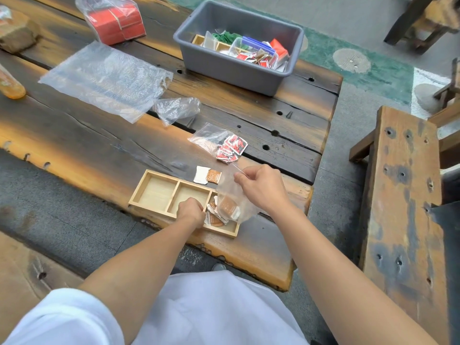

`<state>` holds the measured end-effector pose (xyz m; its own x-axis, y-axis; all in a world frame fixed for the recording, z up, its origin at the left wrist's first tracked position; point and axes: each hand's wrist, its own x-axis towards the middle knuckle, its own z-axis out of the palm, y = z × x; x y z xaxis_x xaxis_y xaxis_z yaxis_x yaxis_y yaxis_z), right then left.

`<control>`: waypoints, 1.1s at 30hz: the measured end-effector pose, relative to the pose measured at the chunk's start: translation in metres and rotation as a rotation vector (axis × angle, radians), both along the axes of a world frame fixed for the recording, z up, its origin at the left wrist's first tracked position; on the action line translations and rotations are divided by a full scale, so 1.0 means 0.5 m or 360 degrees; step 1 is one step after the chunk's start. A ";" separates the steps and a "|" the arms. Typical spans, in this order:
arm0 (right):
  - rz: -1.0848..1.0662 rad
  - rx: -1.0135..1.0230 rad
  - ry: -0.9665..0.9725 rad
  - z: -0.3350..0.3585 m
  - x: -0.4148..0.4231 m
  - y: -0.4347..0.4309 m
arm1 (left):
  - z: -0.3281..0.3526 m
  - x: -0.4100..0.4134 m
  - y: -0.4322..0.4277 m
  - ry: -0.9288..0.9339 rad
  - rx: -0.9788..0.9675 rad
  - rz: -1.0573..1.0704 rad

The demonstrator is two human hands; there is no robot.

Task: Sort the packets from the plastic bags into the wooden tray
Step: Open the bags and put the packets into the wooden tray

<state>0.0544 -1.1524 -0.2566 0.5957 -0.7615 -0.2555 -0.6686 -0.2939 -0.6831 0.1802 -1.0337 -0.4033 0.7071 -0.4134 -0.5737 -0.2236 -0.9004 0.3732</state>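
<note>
A weathered plank table (pixel 104 145) carries a three-compartment wooden tray (pixel 154 192) under the left hand (pixel 191 211). Just beyond the right hand (pixel 261 188) lie two loose packets (pixel 207 175) and a clear bag of red packets (pixel 224 145). Farther beyond both hands sit empty plastic bags (pixel 107 78), a grey tub (pixel 239 46) and a bagged red box (pixel 115 21).

Grey tub (pixel 231 73) on wooden table (pixel 74 135); bench (pixel 403 195) at right.
</note>
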 end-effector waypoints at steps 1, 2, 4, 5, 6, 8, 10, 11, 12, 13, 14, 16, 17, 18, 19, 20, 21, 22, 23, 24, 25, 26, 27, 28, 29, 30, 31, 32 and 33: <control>-0.0040 0.0021 -0.0036 0.005 -0.003 -0.003 | -0.001 0.001 0.000 -0.0007 -0.0006 -0.0002; -0.0081 0.0044 -0.0077 0.010 -0.004 -0.006 | -0.001 0.001 0.000 -0.0006 -0.0018 -0.0003; -0.0088 0.0066 -0.0116 0.013 -0.006 -0.009 | 0.001 0.001 0.002 -0.0007 -0.0004 -0.0023; -0.0068 0.0081 -0.0121 0.013 -0.007 -0.008 | 0.000 0.002 0.002 -0.0010 0.0009 -0.0039; -0.0055 0.0086 -0.0127 0.012 -0.007 -0.007 | -0.002 0.003 0.002 -0.0009 0.0011 -0.0054; -0.0007 0.0038 -0.0109 0.009 -0.006 -0.002 | -0.002 0.005 0.000 -0.0010 0.0002 -0.0058; 0.0036 0.0016 -0.0064 0.006 -0.007 0.005 | 0.005 0.004 0.000 -0.0008 0.0015 -0.0084; 0.0005 0.0035 -0.0078 0.003 -0.009 0.008 | 0.004 0.004 0.000 -0.0004 0.0023 -0.0097; -0.0027 0.0055 -0.0097 -0.001 -0.009 0.008 | 0.001 0.004 0.000 -0.0008 0.0018 -0.0099; -0.0033 0.0071 -0.0106 -0.001 -0.006 0.010 | 0.000 0.003 0.000 -0.0011 0.0024 -0.0099; -0.0037 0.0098 -0.0105 -0.001 -0.003 0.011 | 0.003 0.002 0.000 -0.0012 0.0038 -0.0111; -0.0106 0.0133 -0.0147 0.003 -0.004 0.004 | 0.006 0.000 -0.001 -0.0010 0.0047 -0.0135; -0.0140 0.0139 -0.0179 0.008 -0.004 -0.003 | 0.004 0.002 -0.002 -0.0008 0.0049 -0.0134; -0.0169 0.0155 -0.0204 0.015 -0.004 -0.010 | 0.006 0.002 -0.003 -0.0009 0.0055 -0.0141; -0.0198 0.0183 -0.0226 0.022 -0.007 -0.019 | 0.007 0.002 -0.004 -0.0017 0.0057 -0.0150; -0.0232 0.0216 -0.0241 0.028 -0.010 -0.029 | 0.008 0.003 -0.005 -0.0032 0.0060 -0.0149; -0.0275 0.0249 -0.0261 0.032 -0.015 -0.038 | 0.006 0.004 -0.007 -0.0039 0.0062 -0.0156; -0.0329 0.0296 -0.0284 0.030 -0.021 -0.047 | 0.003 0.005 -0.008 -0.0047 0.0070 -0.0176; -0.0406 0.0380 -0.0329 0.024 -0.029 -0.058 | 0.000 0.006 -0.010 -0.0056 0.0084 -0.0201; -0.0511 0.0517 -0.0396 0.013 -0.040 -0.069 | 0.000 0.006 -0.012 -0.0063 0.0091 -0.0220; -0.0643 0.0698 -0.0493 0.001 -0.053 -0.081 | -0.001 0.007 -0.015 -0.0064 0.0102 -0.0236; -0.0790 0.0891 -0.0600 -0.013 -0.068 -0.091 | -0.002 0.007 -0.017 -0.0064 0.0118 -0.0245; -0.0924 0.1071 -0.0711 -0.030 -0.084 -0.098 | -0.001 0.007 -0.019 -0.0070 0.0135 -0.0255; -0.1022 0.1209 -0.0798 -0.049 -0.101 -0.102 | -0.001 0.007 -0.021 -0.0078 0.0152 -0.0268; -0.1092 0.1324 -0.0872 -0.069 -0.117 -0.104 | -0.001 0.007 -0.023 -0.0083 0.0171 -0.0286; -0.1153 0.1433 -0.0943 -0.087 -0.132 -0.104 | 0.001 0.006 -0.026 -0.0079 0.0185 -0.0297; -0.1221 0.1556 -0.1030 -0.105 -0.145 -0.103 | 0.004 0.007 -0.030 -0.0070 0.0203 -0.0317; -0.1303 0.1673 -0.1127 -0.121 -0.158 -0.103 | 0.007 0.008 -0.035 -0.0067 0.0233 -0.0355; -0.1393 0.1771 -0.1225 -0.136 -0.167 -0.104 | 0.011 0.008 -0.039 -0.0065 0.0273 -0.0401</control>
